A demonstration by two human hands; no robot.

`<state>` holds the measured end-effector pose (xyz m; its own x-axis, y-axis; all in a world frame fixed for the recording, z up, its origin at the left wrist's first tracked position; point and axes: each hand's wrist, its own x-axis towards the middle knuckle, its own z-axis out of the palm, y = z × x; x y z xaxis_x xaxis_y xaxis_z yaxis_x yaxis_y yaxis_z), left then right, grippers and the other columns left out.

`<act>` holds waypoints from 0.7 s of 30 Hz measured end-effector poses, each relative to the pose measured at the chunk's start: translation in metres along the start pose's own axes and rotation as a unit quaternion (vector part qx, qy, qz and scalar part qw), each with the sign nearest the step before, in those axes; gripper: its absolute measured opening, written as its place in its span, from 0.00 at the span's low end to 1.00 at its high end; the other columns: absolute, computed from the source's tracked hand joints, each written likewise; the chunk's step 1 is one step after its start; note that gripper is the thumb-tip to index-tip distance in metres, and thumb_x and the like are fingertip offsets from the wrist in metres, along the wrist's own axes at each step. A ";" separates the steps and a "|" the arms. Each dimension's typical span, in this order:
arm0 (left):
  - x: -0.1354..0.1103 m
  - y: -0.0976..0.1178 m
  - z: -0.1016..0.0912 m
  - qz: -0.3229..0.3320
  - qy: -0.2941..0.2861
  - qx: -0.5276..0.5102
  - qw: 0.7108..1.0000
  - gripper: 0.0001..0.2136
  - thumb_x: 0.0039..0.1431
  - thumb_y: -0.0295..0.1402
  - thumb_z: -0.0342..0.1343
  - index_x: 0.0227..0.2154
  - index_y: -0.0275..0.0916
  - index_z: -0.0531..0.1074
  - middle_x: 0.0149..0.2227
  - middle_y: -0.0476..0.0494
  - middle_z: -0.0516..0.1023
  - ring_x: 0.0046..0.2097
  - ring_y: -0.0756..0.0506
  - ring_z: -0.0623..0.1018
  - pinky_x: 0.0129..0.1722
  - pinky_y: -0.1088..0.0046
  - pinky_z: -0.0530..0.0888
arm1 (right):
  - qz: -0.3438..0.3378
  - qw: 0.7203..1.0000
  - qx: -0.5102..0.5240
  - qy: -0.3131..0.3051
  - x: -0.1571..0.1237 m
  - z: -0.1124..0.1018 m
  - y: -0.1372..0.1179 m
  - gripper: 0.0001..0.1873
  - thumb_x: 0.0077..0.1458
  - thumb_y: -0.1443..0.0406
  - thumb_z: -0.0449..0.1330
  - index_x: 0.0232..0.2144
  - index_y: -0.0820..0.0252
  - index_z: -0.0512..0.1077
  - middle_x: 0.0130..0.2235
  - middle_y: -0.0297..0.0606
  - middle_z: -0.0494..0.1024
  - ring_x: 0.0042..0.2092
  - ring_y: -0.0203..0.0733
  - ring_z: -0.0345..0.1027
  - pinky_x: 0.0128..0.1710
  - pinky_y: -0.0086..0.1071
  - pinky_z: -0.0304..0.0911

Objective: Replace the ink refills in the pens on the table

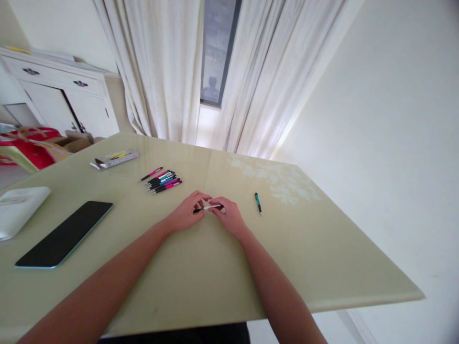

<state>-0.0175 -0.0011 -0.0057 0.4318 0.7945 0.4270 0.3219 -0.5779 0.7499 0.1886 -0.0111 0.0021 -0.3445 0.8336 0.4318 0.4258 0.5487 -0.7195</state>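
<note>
Above the middle of the table, my left hand (187, 211) and my right hand (228, 215) hold a white and black pen (211, 207) lengthwise between them. The left fingers are closed round its black end. My right thumb and fingers pinch the other, dark end. To the right of my right hand lies a single teal and black pen (258, 204). Beyond my left hand is a pile of pens (163, 181) in pink, purple, blue, teal and white, each with black parts. One pink and black pen (150, 174) lies at the pile's left side.
An opened pen box (116, 158) lies at the table's far left. A dark-screened tablet (66, 234) and a white object (21, 210) are on the left. The table's edge (369, 302) runs close in front of me. Curtains and a wall stand behind.
</note>
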 end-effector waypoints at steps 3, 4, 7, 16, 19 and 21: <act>0.001 -0.008 0.000 -0.036 0.003 -0.032 0.999 0.16 0.56 0.32 0.58 0.48 0.39 0.76 0.48 0.40 0.73 0.40 0.45 0.79 0.44 0.63 0.80 | -0.003 1.000 -0.026 -0.004 0.001 -0.003 0.003 0.06 0.60 0.67 0.64 0.41 0.58 0.79 0.41 0.39 0.82 0.42 0.41 0.75 0.45 0.33 0.67; 0.002 -0.010 0.000 -0.052 0.005 -0.045 0.998 0.14 0.57 0.36 0.59 0.45 0.39 0.77 0.49 0.39 0.73 0.40 0.44 0.80 0.45 0.62 0.80 | 0.002 0.999 -0.033 -0.001 0.001 -0.005 0.004 0.06 0.60 0.68 0.64 0.40 0.58 0.79 0.41 0.39 0.82 0.43 0.41 0.75 0.46 0.33 0.67; 0.003 -0.014 -0.001 -0.074 0.004 -0.042 0.996 0.13 0.59 0.42 0.59 0.38 0.40 0.81 0.51 0.39 0.75 0.42 0.43 0.80 0.46 0.62 0.79 | 0.025 0.999 -0.038 0.012 0.002 -0.008 0.003 0.05 0.60 0.67 0.65 0.39 0.57 0.80 0.40 0.38 0.83 0.42 0.41 0.76 0.44 0.32 0.68; 0.002 -0.004 -0.007 -0.047 -0.003 0.029 0.998 0.11 0.61 0.41 0.59 0.38 0.41 0.82 0.37 0.45 0.83 0.40 0.43 0.80 0.42 0.68 0.74 | 0.036 0.999 -0.024 -0.021 0.002 -0.009 -0.004 0.05 0.61 0.63 0.65 0.37 0.56 0.82 0.38 0.37 0.84 0.40 0.40 0.77 0.41 0.30 0.68; 0.001 -0.004 -0.008 -0.048 0.005 0.030 0.998 0.11 0.60 0.41 0.59 0.37 0.41 0.81 0.36 0.45 0.82 0.39 0.44 0.79 0.40 0.69 0.74 | 0.045 0.999 -0.011 -0.026 0.001 -0.007 -0.004 0.06 0.61 0.62 0.65 0.38 0.55 0.82 0.38 0.37 0.84 0.40 0.40 0.77 0.41 0.30 0.68; 0.001 -0.004 -0.008 -0.051 0.006 0.027 0.998 0.11 0.60 0.41 0.60 0.36 0.41 0.81 0.36 0.45 0.82 0.38 0.44 0.79 0.40 0.69 0.74 | 0.045 0.999 -0.011 -0.023 0.001 -0.006 -0.004 0.07 0.62 0.62 0.64 0.38 0.55 0.82 0.38 0.36 0.84 0.39 0.40 0.77 0.41 0.30 0.68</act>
<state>-0.0253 0.0034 -0.0041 0.3848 0.8514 0.3564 0.4087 -0.5034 0.7613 0.1919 -0.0120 0.0089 -0.3419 0.8764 0.3391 0.4752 0.4725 -0.7423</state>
